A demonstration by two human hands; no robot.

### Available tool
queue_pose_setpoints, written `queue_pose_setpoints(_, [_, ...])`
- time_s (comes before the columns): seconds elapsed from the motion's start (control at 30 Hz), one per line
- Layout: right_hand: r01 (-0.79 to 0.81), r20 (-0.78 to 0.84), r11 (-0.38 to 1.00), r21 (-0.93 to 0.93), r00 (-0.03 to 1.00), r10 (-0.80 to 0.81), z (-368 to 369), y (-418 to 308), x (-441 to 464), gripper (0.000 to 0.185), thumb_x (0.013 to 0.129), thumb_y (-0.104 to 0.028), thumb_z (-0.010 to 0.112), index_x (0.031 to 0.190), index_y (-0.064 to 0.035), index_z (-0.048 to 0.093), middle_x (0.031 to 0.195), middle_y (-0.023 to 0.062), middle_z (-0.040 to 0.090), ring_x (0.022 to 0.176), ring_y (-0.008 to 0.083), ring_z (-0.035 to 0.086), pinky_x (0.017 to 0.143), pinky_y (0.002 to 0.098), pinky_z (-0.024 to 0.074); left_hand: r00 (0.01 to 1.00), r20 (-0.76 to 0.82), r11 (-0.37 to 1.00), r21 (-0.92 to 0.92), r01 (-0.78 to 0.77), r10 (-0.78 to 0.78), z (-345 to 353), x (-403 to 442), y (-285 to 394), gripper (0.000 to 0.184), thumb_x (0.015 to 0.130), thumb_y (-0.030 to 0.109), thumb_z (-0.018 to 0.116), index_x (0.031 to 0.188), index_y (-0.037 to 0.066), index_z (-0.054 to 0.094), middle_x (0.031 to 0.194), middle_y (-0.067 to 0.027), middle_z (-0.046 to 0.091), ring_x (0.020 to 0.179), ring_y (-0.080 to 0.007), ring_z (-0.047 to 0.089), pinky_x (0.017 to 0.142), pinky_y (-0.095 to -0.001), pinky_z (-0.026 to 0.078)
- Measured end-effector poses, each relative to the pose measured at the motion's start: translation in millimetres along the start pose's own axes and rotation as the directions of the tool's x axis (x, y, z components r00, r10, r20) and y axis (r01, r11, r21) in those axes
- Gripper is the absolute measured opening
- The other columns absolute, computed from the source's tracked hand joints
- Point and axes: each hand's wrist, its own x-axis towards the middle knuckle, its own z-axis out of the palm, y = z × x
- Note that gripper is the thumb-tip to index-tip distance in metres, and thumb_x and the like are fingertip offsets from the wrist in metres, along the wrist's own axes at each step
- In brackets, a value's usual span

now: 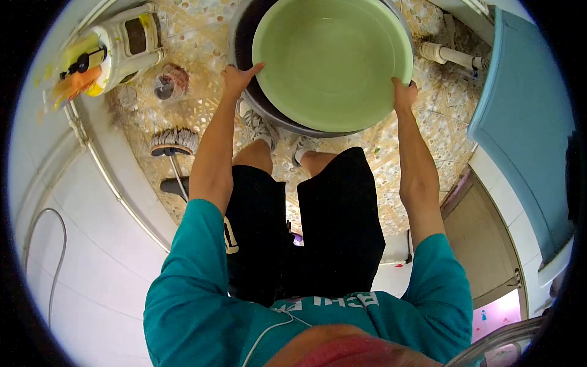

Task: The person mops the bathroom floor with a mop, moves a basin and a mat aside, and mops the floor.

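Note:
A large pale green basin (333, 61) sits inside a wider dark tub (269, 110), off-centre toward the right of it. My left hand (239, 78) is closed at the left side, its thumb on the green rim and its other fingers by the tub's edge, partly hidden. On the right side, my right hand (405, 95) grips the green basin's rim, with the fingertips out of sight underneath. The basin's inside looks smooth; whether it holds water is hard to tell.
Left of the tub are a white plastic stool (131, 40) with bottles on it, a clear container (171, 82) and a broom (174, 142). To the right are a white drain pipe (449, 56), a blue panel (523, 122) and a door (483, 238). The floor (351, 139) is patterned tile.

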Motion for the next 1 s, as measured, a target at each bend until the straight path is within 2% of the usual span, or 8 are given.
queue_pose_setpoints(0.03, [-0.016,-0.045,0.999,-0.046,0.999,0.014,7,0,7,0.055,0.061,-0.029,0.074,0.102,0.0039,0.059,0.095,0.0195,0.064,0.084,0.0334,0.062,0.076,0.0408,0.0485,0.988,-0.154,0.997,0.078,0.008,0.004,5,8,5,0.089,0.06,0.048,0.08,0.117,-0.011,0.046,0.113,-0.0219,0.055,0.1,-0.0268,0.057,0.078,-0.0383,0.049])
queue_pose_setpoints(0.2, [0.024,0.031,0.98,-0.199,0.999,-0.018,28,0,17,0.063,0.061,-0.032,0.077,0.109,0.0039,0.056,0.101,0.0202,0.062,0.09,0.0339,0.061,0.079,0.0399,0.0481,0.977,-0.184,0.987,-0.103,-0.125,0.105,9,40,6,0.086,0.064,0.04,0.08,0.121,-0.01,0.04,0.12,-0.0244,0.05,0.107,-0.0305,0.053,0.09,-0.0408,0.044])
queue_pose_setpoints(0.27, [0.024,0.249,0.996,0.087,0.967,-0.045,31,4,15,0.071,0.063,-0.035,0.076,0.117,0.0041,0.051,0.111,0.0223,0.058,0.098,0.0346,0.058,0.083,0.04,0.0467,0.986,-0.001,0.954,-0.253,-0.162,0.167,-2,27,1,0.105,0.069,0.044,0.074,0.137,-0.01,0.014,0.141,-0.03,0.021,0.13,-0.0387,0.027,0.104,-0.0434,0.03])
queue_pose_setpoints(0.3, [0.073,0.232,0.997,0.013,0.97,-0.074,35,9,13,0.074,0.067,-0.034,0.075,0.122,0.0047,0.046,0.118,0.0233,0.054,0.104,0.0353,0.054,0.088,0.0399,0.0441,0.963,-0.08,0.936,-0.227,-0.27,0.258,9,34,-20,0.096,0.072,0.04,0.072,0.137,-0.007,0.019,0.139,-0.029,0.028,0.129,-0.0386,0.03,0.104,-0.0431,0.031])
queue_pose_setpoints(0.43, [0.36,0.118,0.869,-0.34,0.933,-0.341,39,-29,-74,0.061,0.073,-0.031,0.071,0.118,0.0043,0.051,0.114,0.0179,0.057,0.105,0.0278,0.054,0.087,0.0358,0.0428,0.959,-0.275,0.947,-0.286,-0.146,0.064,1,-60,-27,0.069,0.073,0.033,0.066,0.127,-0.003,0.042,0.125,-0.0269,0.047,0.116,-0.0378,0.046,0.098,-0.0404,0.037])
queue_pose_setpoints(0.63, [0.619,0.766,0.782,0.078,0.465,-0.444,47,-111,-247,0.031,0.08,-0.023,0.062,0.104,-0.0043,0.06,0.097,0.0145,0.064,0.09,0.0272,0.062,0.08,0.0364,0.0475,0.958,-0.218,0.892,-0.447,0.07,-0.184,-19,-203,-109,0.044,0.075,0.027,0.062,0.108,-0.001,0.059,0.106,-0.0201,0.061,0.1,-0.0332,0.058,0.086,-0.0393,0.045])
queue_pose_setpoints(0.83, [0.775,0.897,0.623,0.104,0.197,-0.395,88,-137,-404,0.022,0.081,-0.019,0.06,0.097,-0.0039,0.062,0.089,0.0138,0.065,0.083,0.0258,0.063,0.075,0.035,0.0487,0.868,-0.207,0.577,-0.809,0.107,-0.452,-25,-268,-237,0.037,0.077,0.03,0.061,0.096,-0.002,0.063,0.092,-0.0183,0.065,0.089,-0.0314,0.061,0.078,-0.0391,0.047])
queue_pose_setpoints(1.0, [0.789,0.941,0.606,0.1,0.123,-0.316,147,-98,-500,0.021,0.081,-0.022,0.06,0.094,-0.0051,0.062,0.085,0.0138,0.065,0.079,0.0294,0.063,0.072,0.0363,0.0492,0.783,-0.172,0.549,-0.8,0.243,-0.597,-59,-308,-336,0.036,0.078,0.029,0.061,0.096,-0.002,0.063,0.091,-0.017,0.065,0.088,-0.0306,0.062,0.076,-0.0386,0.048])
